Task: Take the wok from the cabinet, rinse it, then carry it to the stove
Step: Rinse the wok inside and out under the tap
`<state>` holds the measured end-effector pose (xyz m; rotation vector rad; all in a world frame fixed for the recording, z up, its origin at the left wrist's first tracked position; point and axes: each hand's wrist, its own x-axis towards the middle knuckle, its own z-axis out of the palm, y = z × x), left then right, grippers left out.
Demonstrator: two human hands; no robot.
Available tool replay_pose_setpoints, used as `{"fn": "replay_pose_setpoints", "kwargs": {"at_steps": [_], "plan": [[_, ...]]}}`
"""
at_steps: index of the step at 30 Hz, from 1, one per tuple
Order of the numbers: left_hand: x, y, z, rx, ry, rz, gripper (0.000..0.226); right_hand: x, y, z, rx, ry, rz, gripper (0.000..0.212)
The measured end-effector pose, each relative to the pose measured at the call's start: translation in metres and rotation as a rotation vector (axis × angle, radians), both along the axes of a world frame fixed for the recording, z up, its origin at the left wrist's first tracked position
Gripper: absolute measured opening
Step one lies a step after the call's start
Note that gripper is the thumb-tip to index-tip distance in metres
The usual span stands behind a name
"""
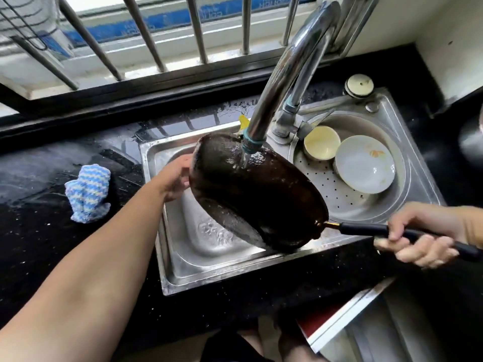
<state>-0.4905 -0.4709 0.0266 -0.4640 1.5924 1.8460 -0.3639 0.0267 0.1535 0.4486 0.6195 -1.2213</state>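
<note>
The dark wok is turned bottom-up and tilted over the left steel sink basin. Water runs from the chrome faucet onto its wet underside. My right hand grips the wok's long black handle at the right. My left hand holds the wok's far rim on the left; its fingers are hidden behind the wok.
A blue-and-white knitted cloth lies on the wet black counter to the left. The right round basin holds a yellow bowl and a white plate. Window bars stand behind. An open cabinet door shows below the counter.
</note>
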Motion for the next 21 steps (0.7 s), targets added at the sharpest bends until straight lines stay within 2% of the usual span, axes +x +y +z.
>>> {"fn": "replay_pose_setpoints", "kwargs": {"at_steps": [1, 4, 5, 7, 8, 9, 10, 12, 13, 15, 17, 21], "plan": [[0.003, -0.006, 0.004, -0.045, 0.007, -0.028, 0.037, -0.010, 0.000, -0.001, 0.071, 0.047, -0.001, 0.022], [0.013, -0.020, -0.003, -0.114, 0.019, 0.001, 0.039, -0.032, -0.001, -0.018, -0.014, 0.032, -0.009, 0.035], [0.017, -0.021, -0.005, -0.126, 0.029, 0.019, 0.035, -0.036, 0.005, -0.018, -0.012, 0.084, -0.014, 0.039], [0.024, -0.020, -0.005, -0.173, 0.034, 0.020, 0.023, -0.051, 0.024, -0.012, 0.112, 0.163, -0.033, 0.041], [0.026, -0.019, -0.007, -0.220, 0.045, -0.003, 0.021, -0.058, 0.031, -0.006, 0.183, 0.218, 0.037, 0.041], [0.027, -0.018, -0.009, -0.268, 0.062, -0.022, 0.021, -0.065, 0.032, 0.007, 0.257, 0.326, 0.148, 0.047], [0.028, -0.016, -0.012, -0.305, 0.074, -0.021, 0.023, -0.069, 0.029, 0.021, 0.335, 0.520, 0.338, 0.057], [0.028, -0.012, -0.013, -0.371, 0.101, -0.014, 0.025, -0.072, 0.010, 0.051, 0.585, 0.954, 0.785, 0.062], [0.027, -0.010, -0.012, -0.396, 0.108, -0.006, 0.027, -0.073, 0.004, 0.056, 0.691, 1.140, 0.936, 0.070], [0.024, -0.010, -0.012, -0.423, 0.121, 0.010, 0.033, -0.062, -0.007, 0.062, 0.835, 1.330, 1.011, 0.077], [0.024, -0.011, -0.007, -0.440, 0.167, 0.009, 0.036, -0.051, -0.013, 0.059, 0.970, 1.449, 1.037, 0.076], [0.019, -0.005, 0.014, -0.536, 0.330, -0.053, 0.050, -0.028, -0.013, 0.035, 1.132, 1.499, 1.069, 0.046]]}}
